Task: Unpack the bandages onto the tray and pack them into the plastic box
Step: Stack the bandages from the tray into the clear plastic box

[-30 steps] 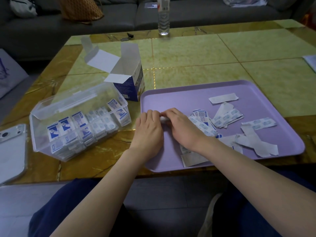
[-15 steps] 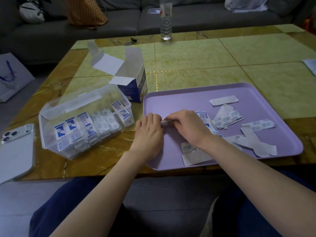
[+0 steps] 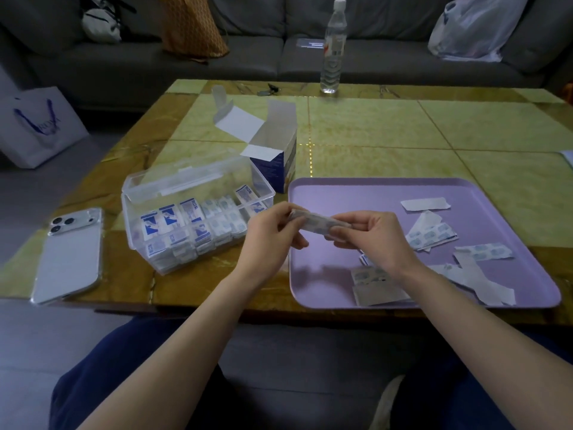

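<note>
Bandages squared into a stack of bandages (image 3: 319, 221) are held in the air between both hands, over the near-left edge of the purple tray (image 3: 434, 183). The left hand (image 3: 273, 240) pinches one end with curled fingers and thumb. The right hand (image 3: 376, 240) has its fingers curled round the other end. The stack hangs just beside the clear plastic box (image 3: 126, 209), which stands on the bench (image 3: 387, 128) with its lid tipped back and rows of wrapped bandages already standing inside.

This looks like the packing step: a bundle is gathered and evened up, ready to go into the box. The task seems well along but not finished, since loose bandages (image 3: 432, 237) and spare wrappers lie scattered on the tray's right half. The open carton (image 3: 276, 156) stands behind the box.

The next move probably calls for carrying the stack left and setting it on edge in a free slot. The far-right end of the rows seems the roomiest, though how much space is left there I cannot tell. A firm pinch should keep the slippery stack from fanning out.
</note>
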Demonstrator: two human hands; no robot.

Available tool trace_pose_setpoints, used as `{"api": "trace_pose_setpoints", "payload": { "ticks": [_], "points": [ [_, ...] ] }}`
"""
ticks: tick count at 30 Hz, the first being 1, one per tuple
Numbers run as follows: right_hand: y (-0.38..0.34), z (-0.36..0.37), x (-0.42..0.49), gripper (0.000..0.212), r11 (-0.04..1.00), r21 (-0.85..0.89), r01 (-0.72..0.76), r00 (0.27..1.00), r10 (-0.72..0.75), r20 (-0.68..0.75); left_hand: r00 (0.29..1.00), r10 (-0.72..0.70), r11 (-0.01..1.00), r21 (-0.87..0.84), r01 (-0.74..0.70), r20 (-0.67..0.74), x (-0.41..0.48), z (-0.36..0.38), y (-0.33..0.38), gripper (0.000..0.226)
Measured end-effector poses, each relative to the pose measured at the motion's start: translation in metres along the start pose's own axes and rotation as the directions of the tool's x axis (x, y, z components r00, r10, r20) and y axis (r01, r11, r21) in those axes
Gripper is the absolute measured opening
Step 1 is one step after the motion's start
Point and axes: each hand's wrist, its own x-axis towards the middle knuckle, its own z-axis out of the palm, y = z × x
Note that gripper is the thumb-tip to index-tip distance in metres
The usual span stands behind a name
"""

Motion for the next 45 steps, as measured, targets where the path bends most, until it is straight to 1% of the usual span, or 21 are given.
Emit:
{"api": "trace_pose_setpoints", "payload": {
  "ticks": [2,4,6,9,10,12,15,17,20,22,24,27,30,32,35,37,39,41,42,43,45],
  "points": [
    [-0.002,0.008,-0.005,0.018,0.999,0.047,-0.022,1.000,0.022,-0.006,1.000,-0.007,1.000,-0.004,0.007,-0.017,-0.002,-0.007,0.000,0.010],
    [-0.004,0.018,-0.010,0.019,0.998,0.060,-0.027,1.000,0.028,-0.009,1.000,-0.004,0.999,0.033,0.005,-0.022,-0.007,-0.018,0.000,0.010],
    [-0.007,0.027,-0.014,0.019,0.997,0.074,-0.018,1.000,0.019,-0.007,1.000,-0.001,0.999,0.045,0.001,0.008,-0.011,-0.027,0.002,0.011],
    [-0.012,0.046,-0.016,0.018,0.997,0.082,0.002,1.000,-0.005,0.031,0.998,-0.009,0.998,0.059,0.005,0.062,-0.018,-0.038,0.003,0.013],
    [-0.014,0.051,-0.017,0.017,0.997,0.080,0.013,0.999,-0.016,0.045,0.998,-0.015,0.998,0.061,0.011,0.061,-0.019,-0.041,0.003,0.015],
    [-0.016,0.065,-0.017,0.016,0.997,0.073,0.041,0.997,-0.046,0.070,0.999,-0.022,0.999,0.023,0.022,0.036,-0.022,-0.048,0.002,0.013],
    [-0.020,0.084,-0.016,0.020,0.995,-0.006,0.098,0.990,-0.097,0.102,1.000,-0.013,1.000,-0.019,0.014,0.012,-0.026,-0.058,0.002,0.009],
    [-0.023,0.096,-0.015,0.021,0.982,-0.117,0.146,0.984,-0.132,0.119,1.000,0.000,1.000,-0.024,0.000,-0.013,-0.029,-0.064,0.002,0.007],
    [-0.028,0.110,-0.014,0.017,0.905,-0.342,0.253,0.962,-0.198,0.186,0.993,0.046,0.998,0.050,-0.041,-0.109,-0.032,-0.079,0.004,0.006],
    [-0.034,0.120,-0.014,0.015,0.825,-0.457,0.332,0.939,-0.245,0.242,0.975,0.104,0.993,0.067,-0.093,-0.194,-0.034,-0.093,0.005,0.015],
    [-0.044,0.130,-0.014,0.017,0.755,-0.506,0.417,0.909,-0.328,0.259,0.951,0.161,0.986,0.074,-0.147,-0.264,-0.035,-0.107,0.006,0.024],
    [-0.063,0.147,-0.011,0.018,0.649,-0.541,0.534,0.843,-0.459,0.281,0.924,0.204,0.978,0.110,-0.177,-0.324,-0.034,-0.125,0.003,0.015],
    [-0.075,0.163,-0.004,0.016,0.619,-0.556,0.555,0.829,-0.462,0.314,0.909,0.211,0.974,0.153,-0.165,-0.361,-0.033,-0.141,-0.002,0.009],
    [-0.080,0.174,0.000,0.016,0.611,-0.553,0.566,0.823,-0.454,0.340,0.897,0.224,0.972,0.160,-0.174,-0.381,-0.032,-0.150,-0.003,0.010],
    [-0.086,0.187,0.006,0.020,0.634,-0.544,0.550,0.835,-0.411,0.366,0.890,0.244,0.967,0.161,-0.196,-0.386,-0.032,-0.160,-0.005,0.015],
    [-0.090,0.194,0.012,0.021,0.643,-0.554,0.529,0.848,-0.374,0.376,0.894,0.223,0.966,0.212,-0.149,-0.388,-0.030,-0.165,-0.010,0.013],
    [-0.093,0.197,0.020,0.017,0.657,-0.566,0.498,0.866,-0.341,0.366,0.894,0.158,0.955,0.294,-0.031,-0.419,-0.029,-0.171,-0.020,0.018],
    [-0.094,0.198,0.030,0.012,0.691,-0.577,0.436,0.898,-0.292,0.328,0.900,0.049,0.927,0.355,0.121,-0.434,-0.030,-0.177,-0.029,0.028],
    [-0.094,0.199,0.035,0.011,0.692,-0.601,0.401,0.914,-0.260,0.311,0.905,-0.013,0.898,0.394,0.198,-0.425,-0.031,-0.179,-0.033,0.031],
    [-0.092,0.202,0.040,0.012,0.683,-0.635,0.360,0.931,-0.216,0.296,0.911,-0.081,0.862,0.431,0.267,-0.403,-0.033,-0.181,-0.038,0.034],
    [-0.088,0.205,0.049,0.021,0.649,-0.707,0.281,0.955,-0.118,0.272,0.921,-0.200,0.808,0.475,0.348,-0.333,-0.034,-0.181,-0.043,0.040]
  ]
}}
